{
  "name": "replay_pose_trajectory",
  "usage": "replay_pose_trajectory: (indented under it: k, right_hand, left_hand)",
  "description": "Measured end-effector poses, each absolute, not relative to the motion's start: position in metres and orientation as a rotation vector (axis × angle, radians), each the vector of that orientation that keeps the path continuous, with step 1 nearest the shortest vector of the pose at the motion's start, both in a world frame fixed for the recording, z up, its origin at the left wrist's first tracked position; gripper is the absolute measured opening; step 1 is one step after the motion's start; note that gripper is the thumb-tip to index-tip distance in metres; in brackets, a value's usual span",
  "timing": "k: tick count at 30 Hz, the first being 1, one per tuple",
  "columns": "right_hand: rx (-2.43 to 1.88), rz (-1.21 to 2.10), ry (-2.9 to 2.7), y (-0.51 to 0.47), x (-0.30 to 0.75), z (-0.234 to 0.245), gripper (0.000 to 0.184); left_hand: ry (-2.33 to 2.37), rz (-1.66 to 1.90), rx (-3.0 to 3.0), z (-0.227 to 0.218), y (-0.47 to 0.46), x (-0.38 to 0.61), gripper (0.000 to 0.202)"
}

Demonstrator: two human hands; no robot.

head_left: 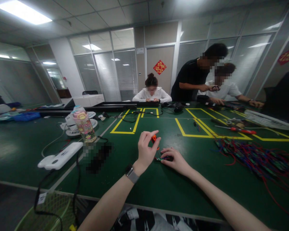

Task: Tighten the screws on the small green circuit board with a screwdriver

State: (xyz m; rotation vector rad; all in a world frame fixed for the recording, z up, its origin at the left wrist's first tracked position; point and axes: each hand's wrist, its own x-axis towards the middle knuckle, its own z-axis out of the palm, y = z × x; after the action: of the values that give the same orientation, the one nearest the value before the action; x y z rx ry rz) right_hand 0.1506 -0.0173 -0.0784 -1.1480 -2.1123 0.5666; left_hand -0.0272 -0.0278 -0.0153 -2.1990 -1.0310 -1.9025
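Observation:
My left hand (146,148), with a watch (132,173) on its wrist, is raised a little above the green table. Between its thumb and index finger is a small orange and black piece (154,138), whose kind I cannot make out. Just below that, a small orange loop (158,148) shows near the fingers. My right hand (174,159) rests low on the table with its fingers closed on a small green circuit board (158,159) with thin wires. Part of the board and its wires is hidden under the fingers.
A heap of wired circuit boards (257,157) lies at right, near a red screwdriver (243,130) and a white keyboard (269,119). Yellow tape (122,132) marks the table (125,144). At left stand a bottle (84,125) and a white device (61,156). Three people sit or stand opposite.

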Motion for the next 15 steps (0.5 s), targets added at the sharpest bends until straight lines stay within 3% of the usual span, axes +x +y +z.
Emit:
replay_pose_trajectory:
  k: [5,11,15]
  right_hand:
    - [-1.156,0.565,-2.108,-0.0181,0.1505,-0.0772,0.008]
    - [-1.145,0.572,-2.113,-0.0174,0.1506,-0.0779,0.008]
    - [-1.147,0.569,-2.116,-0.017,0.1508,-0.0786,0.008]
  left_hand:
    - [-1.041,-1.92,-2.328,-0.0158,-0.0297,-0.0265,0.034]
    - [-1.081,-1.863,-2.269,-0.0165,-0.0288,-0.0272,0.026]
    - [-1.048,-1.888,-2.332,-0.0157,-0.03,-0.027,0.034]
